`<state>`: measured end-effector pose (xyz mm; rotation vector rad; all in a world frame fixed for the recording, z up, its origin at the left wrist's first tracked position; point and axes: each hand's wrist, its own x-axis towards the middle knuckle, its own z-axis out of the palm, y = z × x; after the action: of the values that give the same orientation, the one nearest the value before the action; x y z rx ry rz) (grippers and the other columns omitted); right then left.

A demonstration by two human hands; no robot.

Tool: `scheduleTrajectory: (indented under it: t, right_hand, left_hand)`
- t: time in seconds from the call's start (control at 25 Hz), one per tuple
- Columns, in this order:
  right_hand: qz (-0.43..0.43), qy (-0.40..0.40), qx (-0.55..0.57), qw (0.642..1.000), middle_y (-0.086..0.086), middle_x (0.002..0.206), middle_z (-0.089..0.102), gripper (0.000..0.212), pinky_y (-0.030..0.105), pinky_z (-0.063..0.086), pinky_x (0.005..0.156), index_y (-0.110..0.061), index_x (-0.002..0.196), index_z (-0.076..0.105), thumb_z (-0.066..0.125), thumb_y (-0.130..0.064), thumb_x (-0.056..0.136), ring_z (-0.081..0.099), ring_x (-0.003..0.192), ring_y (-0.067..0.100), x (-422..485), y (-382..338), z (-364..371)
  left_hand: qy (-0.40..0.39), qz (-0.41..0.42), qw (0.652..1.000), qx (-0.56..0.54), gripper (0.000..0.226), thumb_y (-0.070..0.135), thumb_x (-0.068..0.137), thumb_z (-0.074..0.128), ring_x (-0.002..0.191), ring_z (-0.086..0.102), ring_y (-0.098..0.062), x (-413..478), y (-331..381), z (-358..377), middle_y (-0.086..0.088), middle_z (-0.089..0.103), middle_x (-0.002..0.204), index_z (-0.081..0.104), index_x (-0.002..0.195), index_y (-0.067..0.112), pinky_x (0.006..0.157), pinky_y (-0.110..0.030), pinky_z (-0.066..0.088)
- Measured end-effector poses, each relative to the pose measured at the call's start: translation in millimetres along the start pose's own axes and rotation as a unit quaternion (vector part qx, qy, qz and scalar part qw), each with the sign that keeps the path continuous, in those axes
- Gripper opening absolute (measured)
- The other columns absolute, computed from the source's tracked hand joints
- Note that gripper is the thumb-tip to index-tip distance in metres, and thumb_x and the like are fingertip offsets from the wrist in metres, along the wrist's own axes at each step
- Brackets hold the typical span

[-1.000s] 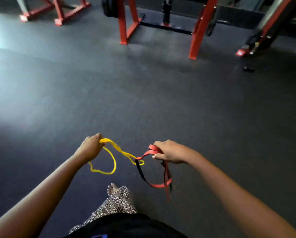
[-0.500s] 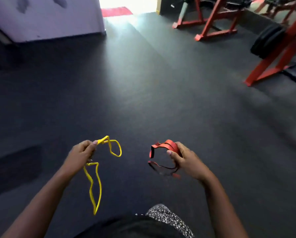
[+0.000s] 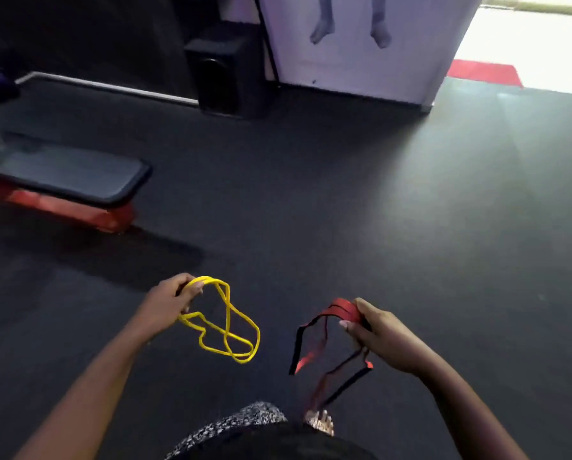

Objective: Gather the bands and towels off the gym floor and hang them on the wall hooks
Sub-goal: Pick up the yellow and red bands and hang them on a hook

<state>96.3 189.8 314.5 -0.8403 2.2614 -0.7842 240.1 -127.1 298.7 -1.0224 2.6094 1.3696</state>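
Two bands are off the floor, neither hung yet; no hooks or towels in view. Left hand [image 3: 170,302] grips the yellow band [image 3: 226,322], right hand [image 3: 379,333] pinches the bunched red band [image 3: 341,310], loops dangling. Vs 0.5 s ago: view has swung left, a bench [image 3: 65,175] & speaker [image 3: 226,74] now show, red racks gone.

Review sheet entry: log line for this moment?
left hand grips yellow band | right hand grips red band | hooks unseen
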Motion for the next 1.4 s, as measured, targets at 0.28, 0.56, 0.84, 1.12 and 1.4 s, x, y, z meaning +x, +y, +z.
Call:
scheduleTrajectory:
  t: [0.28,0.56,0.84,1.12,1.4]
  right_hand:
    - [-0.147,-0.138,-0.077,0.976,-0.009,0.067,0.053,0.019,0.012,0.036,0.057,-0.021,0.076,0.049,0.055,-0.032,0.090,0.048,0.058,-0.002,233,-52,-87]
    - [-0.214,-0.184,-0.109,0.953,-0.009,0.068,0.059,0.023,0.007,0.039,0.059,-0.013,0.088,0.056,0.056,-0.036,0.088,0.052,0.059,-0.005,472,-140,-164]
    - [-0.242,-0.125,-0.093,0.958,-0.007,0.060,0.059,0.018,0.013,0.037,0.058,-0.022,0.075,0.059,0.060,-0.037,0.085,0.049,0.056,-0.002,674,-196,-237]
    - [-0.313,-0.094,-0.085,0.941,-0.007,0.056,0.058,0.016,0.015,0.038,0.060,-0.018,0.080,0.059,0.060,-0.032,0.086,0.050,0.053,-0.002,930,-301,-261]
    - [-0.413,-0.202,-0.107,0.882,-0.006,0.054,0.057,0.020,0.014,0.039,0.059,-0.023,0.068,0.054,0.061,-0.030,0.086,0.050,0.052,-0.003,1140,-480,-229]
  left_hand:
    - [0.201,-0.084,0.975,-0.033,0.021,0.026,0.091,0.050,0.052,0.047,-0.015,83,9,-9,-0.003,0.051,0.057,0.058,0.071,0.025,0.052,-0.026,0.039]
    - [0.210,-0.047,0.975,-0.059,0.023,0.024,0.090,0.053,0.051,0.050,-0.002,296,60,-87,0.003,0.055,0.055,0.057,0.068,0.029,0.051,-0.015,0.037]
    - [0.187,-0.004,0.981,-0.053,0.015,0.031,0.089,0.054,0.055,0.046,-0.011,514,92,-200,0.010,0.049,0.053,0.057,0.075,0.025,0.058,-0.032,0.043]
    - [0.257,0.030,0.965,0.048,0.017,0.026,0.091,0.052,0.056,0.045,0.001,715,121,-350,0.008,0.046,0.057,0.053,0.074,0.031,0.055,-0.014,0.035]
    - [0.334,-0.049,0.938,0.079,0.017,0.027,0.090,0.053,0.057,0.045,-0.007,827,79,-505,0.010,0.050,0.062,0.051,0.074,0.030,0.056,-0.017,0.035]
